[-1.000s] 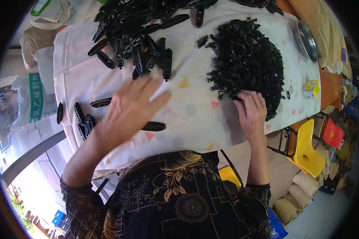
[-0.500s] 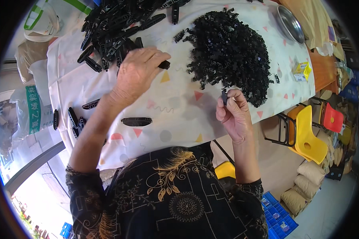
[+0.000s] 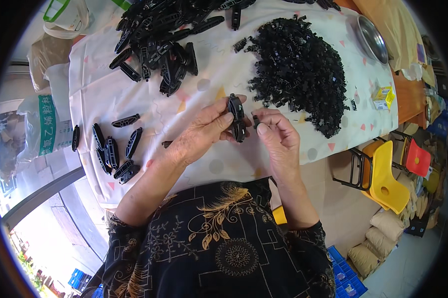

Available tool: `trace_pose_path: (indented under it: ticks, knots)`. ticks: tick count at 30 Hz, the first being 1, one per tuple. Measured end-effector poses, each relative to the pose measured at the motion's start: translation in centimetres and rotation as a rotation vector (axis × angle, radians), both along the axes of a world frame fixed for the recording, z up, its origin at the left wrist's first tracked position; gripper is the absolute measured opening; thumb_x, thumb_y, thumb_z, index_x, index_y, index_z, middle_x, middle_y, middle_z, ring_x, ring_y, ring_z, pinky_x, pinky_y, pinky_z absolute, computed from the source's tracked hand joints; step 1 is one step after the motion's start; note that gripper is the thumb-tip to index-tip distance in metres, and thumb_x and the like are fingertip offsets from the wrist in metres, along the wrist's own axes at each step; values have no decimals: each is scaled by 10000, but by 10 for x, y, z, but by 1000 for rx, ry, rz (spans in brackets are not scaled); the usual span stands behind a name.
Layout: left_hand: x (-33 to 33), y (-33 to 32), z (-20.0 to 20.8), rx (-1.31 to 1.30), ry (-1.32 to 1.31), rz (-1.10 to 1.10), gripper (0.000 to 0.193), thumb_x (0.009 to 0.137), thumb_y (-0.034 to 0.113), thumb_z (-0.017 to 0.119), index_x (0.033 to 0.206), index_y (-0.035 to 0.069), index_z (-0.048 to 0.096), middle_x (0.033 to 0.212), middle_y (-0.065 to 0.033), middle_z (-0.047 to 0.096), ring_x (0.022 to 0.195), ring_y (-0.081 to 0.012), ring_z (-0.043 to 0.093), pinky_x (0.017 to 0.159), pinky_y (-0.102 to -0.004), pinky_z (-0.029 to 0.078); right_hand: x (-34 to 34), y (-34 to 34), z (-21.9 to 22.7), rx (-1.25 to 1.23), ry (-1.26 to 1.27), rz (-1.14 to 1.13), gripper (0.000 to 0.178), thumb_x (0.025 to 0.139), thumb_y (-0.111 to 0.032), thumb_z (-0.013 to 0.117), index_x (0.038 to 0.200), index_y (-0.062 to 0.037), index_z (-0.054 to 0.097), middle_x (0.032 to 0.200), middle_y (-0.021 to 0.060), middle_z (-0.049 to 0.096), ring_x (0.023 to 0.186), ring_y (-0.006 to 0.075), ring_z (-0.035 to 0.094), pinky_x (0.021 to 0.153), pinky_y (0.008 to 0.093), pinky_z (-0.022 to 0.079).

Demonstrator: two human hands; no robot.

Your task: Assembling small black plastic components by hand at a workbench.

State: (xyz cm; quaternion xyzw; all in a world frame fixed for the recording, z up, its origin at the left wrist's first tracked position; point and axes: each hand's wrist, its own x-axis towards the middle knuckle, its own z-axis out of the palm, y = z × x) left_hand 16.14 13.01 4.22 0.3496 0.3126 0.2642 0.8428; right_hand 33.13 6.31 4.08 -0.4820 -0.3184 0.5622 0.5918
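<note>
My left hand [image 3: 199,133] is closed round a long black plastic part [image 3: 238,119], holding it tilted upright above the table's middle. Just right of it, my right hand [image 3: 279,135] pinches a small black plastic piece [image 3: 256,121] between thumb and fingers. The two parts are close together with a slight gap between them. Beyond my right hand spreads a big heap of small black pieces [image 3: 298,74]. A pile of long black parts [image 3: 159,30] lies at the far left. One more dark part [image 3: 166,144] is mostly hidden behind my left hand.
Several long black parts [image 3: 112,151] lie at the table's left on the patterned white cloth [image 3: 199,171]. At the right are a metal bowl [image 3: 372,39] and a small yellow box [image 3: 383,98]. Yellow [image 3: 388,174] and red chairs [image 3: 417,158] stand beyond the table edge.
My left hand has come from the long-part pile toward the middle, bringing a long black part. My right hand has moved left toward it, still pinching its small piece. The view has shifted slightly.
</note>
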Motion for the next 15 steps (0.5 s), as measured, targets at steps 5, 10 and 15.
trace_pose_path:
  ticks: [5, 10, 15]
  knots:
    - [-1, -3, -4, 104, 101, -17, 443, 991, 196, 448, 1396, 32, 372, 1151, -47, 544, 1005, -111, 509, 813, -283, 474, -14, 3, -5, -52, 155, -24, 77, 834, -84, 678, 867, -36, 627, 1173, 95, 567, 1099, 172, 501, 973, 336, 361]
    - [-2, -3, -10, 138, 99, -47, 425, 996, 172, 431, 1399, 49, 375, 1201, -41, 513, 1019, -101, 502, 832, -264, 469, -16, 5, -14, -31, 151, -1, 34, 864, -38, 638, 892, -22, 629, 1189, 74, 520, 1009, 115, 527, 871, 266, 430]
    - [-2, 1, -7, 161, 144, -53, 406, 996, 129, 405, 1395, 57, 386, 1213, -41, 505, 1031, -101, 500, 855, -249, 463, -21, 8, -10, -63, 213, 3, 26, 872, -30, 628, 884, -16, 609, 1180, 82, 524, 993, 118, 536, 840, 255, 452]
